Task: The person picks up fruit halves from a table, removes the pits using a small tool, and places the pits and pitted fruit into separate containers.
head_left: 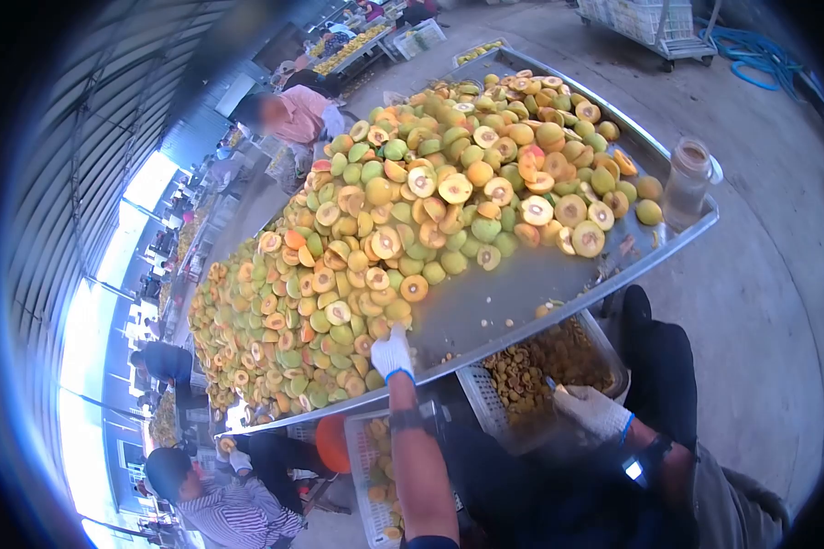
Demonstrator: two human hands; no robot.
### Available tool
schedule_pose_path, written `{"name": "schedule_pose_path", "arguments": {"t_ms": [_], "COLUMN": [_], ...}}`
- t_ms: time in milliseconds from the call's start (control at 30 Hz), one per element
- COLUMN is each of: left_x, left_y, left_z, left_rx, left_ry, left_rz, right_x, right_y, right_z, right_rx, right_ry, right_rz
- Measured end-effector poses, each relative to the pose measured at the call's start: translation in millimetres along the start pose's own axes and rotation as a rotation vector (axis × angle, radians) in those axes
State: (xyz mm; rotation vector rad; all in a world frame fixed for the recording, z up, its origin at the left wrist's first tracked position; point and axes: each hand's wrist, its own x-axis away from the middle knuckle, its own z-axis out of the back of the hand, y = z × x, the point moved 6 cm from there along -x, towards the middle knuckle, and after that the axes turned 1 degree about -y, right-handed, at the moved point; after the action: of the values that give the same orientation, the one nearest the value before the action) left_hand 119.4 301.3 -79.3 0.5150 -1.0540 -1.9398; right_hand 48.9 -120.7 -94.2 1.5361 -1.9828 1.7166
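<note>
We have our left hand in a white knitted glove with a blue cuff [393,355] at the near edge of a broad heap of yellow, green and orange round fruits [385,243], its fingers part-bent against the fruit there. We cannot tell whether it has hold of a piece. Our right hand in a matching white glove [597,412] is curled around a slim grey-blue tool [550,382], over a white perforated plastic crate [487,404] of small brown lumps [515,373].

We judge the step in hand to be picking a fruit from the heap; the next move seems to call for a firm left grasp on one piece, brought towards the tool with its tip kept clear of the fingers.

The heap covers much of a grey metal table with a raised rim [499,291]. Many fruits are cut in half, their faces pale yellow to orange with brown centres; others show only rounded skins, some blushed red.
</note>
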Motion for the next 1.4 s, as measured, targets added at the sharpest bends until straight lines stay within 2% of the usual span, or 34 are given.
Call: {"name": "schedule_pose_path", "arguments": {"t_ms": [33,67,133,200,267,333,367,433,500,567,633,700,733,833,867,900,967,1100,1200,1400], "left_x": [-5.9,-13.2,-25.8,-32.5,-29.5,-23.1,-17.2,32.6,87.8,125.6,161.9,197.4,214.8,252.9,262.8,272.1,288.6,305.6,308.3,309.6], "left_y": [-6.9,-4.6,-16.0,-24.6,-34.1,-37.7,-40.4,0.5,30.3,36.9,37.4,43.6,48.4,56.7,60.6,63.7,70.7,75.7,75.3,80.1], "left_z": [-19.7,-31.5,-41.6,-47.6,-45.1,-47.3,-45.5,-25.9,-15.5,-20.2,-32.7,-34.5,-36.6,-38.1,-39.4,-39.2,-38.0,-46.2,-50.7,-55.6], "left_rx": [0.192,0.202,0.327,0.376,0.412,0.676,0.675,0.712,0.814,0.932,1.215,1.264,1.298,1.285,1.327,1.329,1.366,1.356,1.296,1.141], "left_ry": [-0.02,-0.01,0.148,0.146,0.132,-0.041,-0.05,-0.206,-0.264,-0.321,-0.534,-0.59,-0.645,-0.672,-0.706,-0.715,-0.75,-0.707,-0.656,-0.568], "left_rz": [0.18,0.179,0.31,0.331,0.349,0.403,0.402,0.275,0.242,0.204,0.221,0.266,0.308,0.342,0.354,0.354,0.338,0.403,0.328,0.299], "right_x": [0.6,-1.9,-3.8,-6.4,-1.8,-4.0,-4.2,-0.4,5.5,7.4,10.0,21.8,33.0,55.4,52.4,50.6,55.5,67.4,71.1,74.4], "right_y": [-2.9,-0.9,-5.7,-6.3,-18.3,-14.9,-12.6,-15.8,-15.6,-21.6,-17.4,-34.4,-42.0,-56.0,-55.0,-47.7,-47.6,-54.1,-54.9,-53.5], "right_z": [0.0,1.7,1.4,1.2,-7.6,-10.1,-11.9,-14.3,-18.1,-20.0,-19.5,-24.8,-28.2,-37.9,-38.1,-35.6,-37.7,-39.2,-36.3,-35.2], "right_rx": [-0.006,-0.018,0.061,0.073,0.121,0.092,0.07,0.1,0.135,0.126,0.155,0.264,0.295,0.401,0.474,0.475,0.513,0.625,0.632,0.59], "right_ry": [-0.005,-0.019,-0.014,-0.023,-0.063,-0.077,-0.096,-0.073,-0.051,-0.042,-0.035,0.053,0.069,0.099,0.125,0.134,0.182,0.275,0.312,0.319], "right_rz": [0.007,-0.003,0.006,0.006,0.091,0.056,0.022,0.046,0.058,0.21,0.27,0.414,0.375,0.339,0.487,0.488,0.625,0.623,0.68,0.604]}}
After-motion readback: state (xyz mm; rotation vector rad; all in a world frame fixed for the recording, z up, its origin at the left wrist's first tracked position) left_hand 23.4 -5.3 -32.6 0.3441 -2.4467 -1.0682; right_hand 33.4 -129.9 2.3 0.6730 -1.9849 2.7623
